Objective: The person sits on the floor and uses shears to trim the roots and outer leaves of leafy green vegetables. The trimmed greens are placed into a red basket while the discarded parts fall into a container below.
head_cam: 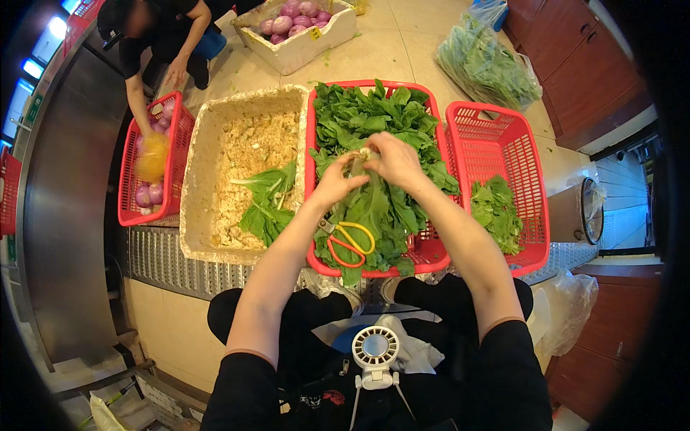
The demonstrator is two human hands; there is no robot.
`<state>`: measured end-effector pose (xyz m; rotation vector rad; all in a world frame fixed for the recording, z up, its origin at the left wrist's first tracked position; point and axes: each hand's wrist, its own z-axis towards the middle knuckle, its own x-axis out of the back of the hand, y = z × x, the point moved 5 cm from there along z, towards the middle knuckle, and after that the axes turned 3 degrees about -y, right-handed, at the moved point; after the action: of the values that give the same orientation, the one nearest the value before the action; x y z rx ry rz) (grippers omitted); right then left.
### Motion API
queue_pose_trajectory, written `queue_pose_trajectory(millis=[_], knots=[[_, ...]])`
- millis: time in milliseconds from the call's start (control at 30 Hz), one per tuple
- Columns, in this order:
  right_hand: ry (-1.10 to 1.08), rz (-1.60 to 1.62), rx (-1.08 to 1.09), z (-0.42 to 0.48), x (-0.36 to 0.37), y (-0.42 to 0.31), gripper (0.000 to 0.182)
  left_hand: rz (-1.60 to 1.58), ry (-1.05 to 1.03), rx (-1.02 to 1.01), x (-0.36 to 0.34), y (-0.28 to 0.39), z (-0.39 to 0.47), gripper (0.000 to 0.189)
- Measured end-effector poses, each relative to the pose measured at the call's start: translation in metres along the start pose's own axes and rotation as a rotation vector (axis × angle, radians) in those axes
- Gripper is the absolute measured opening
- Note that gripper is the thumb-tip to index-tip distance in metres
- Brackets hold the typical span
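Both my hands meet above a red plastic basket (443, 259) heaped with green leafy vegetables (356, 116). Between my left hand (338, 180) and my right hand (392, 161) is the pale root end of a leafy green (364, 154), its leaves hanging down toward me. Fingers of each hand touch that end. Scissors with one yellow and one orange handle (353, 242) lie on the leaves near the basket's front edge, below my left hand. To the left, a worn white foam box (192, 178) holds a few loose leafy stalks (269, 196).
On the right, another red basket (539, 215) holds some cut leaves (495, 215). A co-worker (156, 43) at upper left reaches into a red basket of purple onions (186, 124). A foam box of onions (307, 51) and bagged greens (488, 64) stand beyond. A metal grating (167, 261) runs below.
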<state>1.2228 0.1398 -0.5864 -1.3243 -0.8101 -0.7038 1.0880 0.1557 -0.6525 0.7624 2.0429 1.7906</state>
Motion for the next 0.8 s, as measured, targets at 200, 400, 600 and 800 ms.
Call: queue_pose_trajectory(millis=[200,400,600,800], knots=[[0.339,0.025,0.285,-0.016,0.089,-0.089,0.030,-0.251,-0.191,-0.458,0.005,0.110,-0.005,0.060],[0.484,0.537,0.314,-0.017,0.108,-0.114,0.029,-0.202,0.066,-0.394,0.044,0.170,-0.042,0.028],[-0.045,0.324,-0.012,-0.005,-0.056,-0.047,0.021,-0.079,0.408,-0.232,0.129,0.145,-0.093,0.023],[-0.238,-0.241,0.046,-0.013,-0.180,-0.035,0.021,-0.172,0.620,-0.202,0.177,0.083,-0.134,0.029]])
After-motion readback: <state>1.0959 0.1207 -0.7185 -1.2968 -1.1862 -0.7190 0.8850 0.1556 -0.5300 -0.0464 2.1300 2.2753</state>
